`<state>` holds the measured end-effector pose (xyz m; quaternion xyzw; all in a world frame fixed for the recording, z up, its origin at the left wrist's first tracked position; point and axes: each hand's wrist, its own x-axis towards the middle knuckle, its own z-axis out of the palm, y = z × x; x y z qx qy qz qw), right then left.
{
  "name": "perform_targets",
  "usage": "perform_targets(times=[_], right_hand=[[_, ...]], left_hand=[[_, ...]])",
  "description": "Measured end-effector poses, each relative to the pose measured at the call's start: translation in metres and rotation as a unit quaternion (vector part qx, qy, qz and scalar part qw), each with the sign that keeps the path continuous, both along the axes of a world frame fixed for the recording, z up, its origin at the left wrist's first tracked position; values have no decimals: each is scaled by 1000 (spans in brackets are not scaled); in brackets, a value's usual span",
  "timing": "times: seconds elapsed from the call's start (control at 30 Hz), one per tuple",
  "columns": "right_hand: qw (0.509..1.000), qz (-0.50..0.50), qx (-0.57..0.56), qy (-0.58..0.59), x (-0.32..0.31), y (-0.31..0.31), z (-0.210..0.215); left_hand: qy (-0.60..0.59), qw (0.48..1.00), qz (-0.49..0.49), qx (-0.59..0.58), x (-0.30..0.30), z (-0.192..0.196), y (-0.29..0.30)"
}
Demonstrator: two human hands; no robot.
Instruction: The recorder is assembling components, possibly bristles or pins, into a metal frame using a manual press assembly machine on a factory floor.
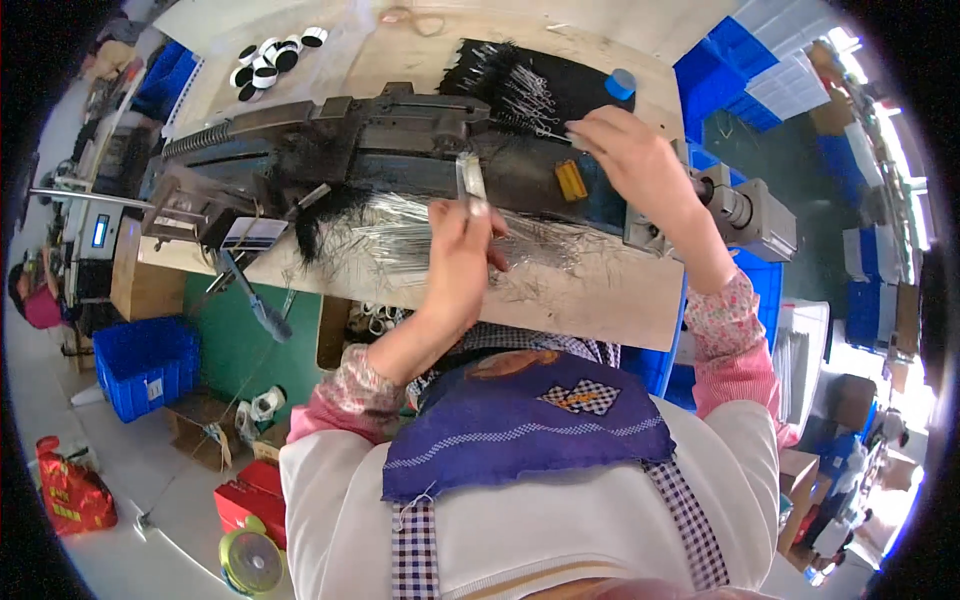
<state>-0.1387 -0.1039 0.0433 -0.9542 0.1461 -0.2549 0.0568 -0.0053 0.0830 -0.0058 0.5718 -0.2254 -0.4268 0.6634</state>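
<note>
My left hand [462, 245] is closed around a flat, shiny metal tool [470, 178] that points up toward the machine. My right hand [628, 150] has its fingers pinched at the right edge of a black cloth [470, 68]; a thin wire piece shows at the fingertips, its far end hard to make out. Several small looped-wire brushes [528, 95] with black bristles lie on that cloth. Below my left hand's level spreads a heap of thin straight metal wires [400, 240]. Between the hands, a yellow block [570, 181] sits on the dark metal machine [410, 130].
A blue cap [620, 84] lies on the cloth's right end. Black-and-white round rolls [265, 72] stand at the back left. A grey motor [765, 222] juts out at the right of the wooden table [620, 310]. Black bristles [325, 215] hang near a lever at the left.
</note>
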Motion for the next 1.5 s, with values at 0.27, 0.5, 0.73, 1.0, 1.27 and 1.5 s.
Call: perform_targets(times=[0.27,0.5,0.73,1.0,1.27,1.5], right_hand=[[996,14,-63,68,19,5,1],[997,42,4,59,25,4,5],[1000,2,30,-4,12,7,15],[991,3,114,68,33,-44,29],[987,150,44,-28,38,-21,-2],[984,117,100,-92,72,-10,-17]], left_hand=[[220,973,-60,44,5,10,-4],[437,863,-221,-120,53,64,2],[-7,962,-117,-247,108,17,69],[-418,873,-252,-4,30,5,-98],[-803,583,-110,-58,62,44,-83],[-554,800,142,-182,61,15,-27]])
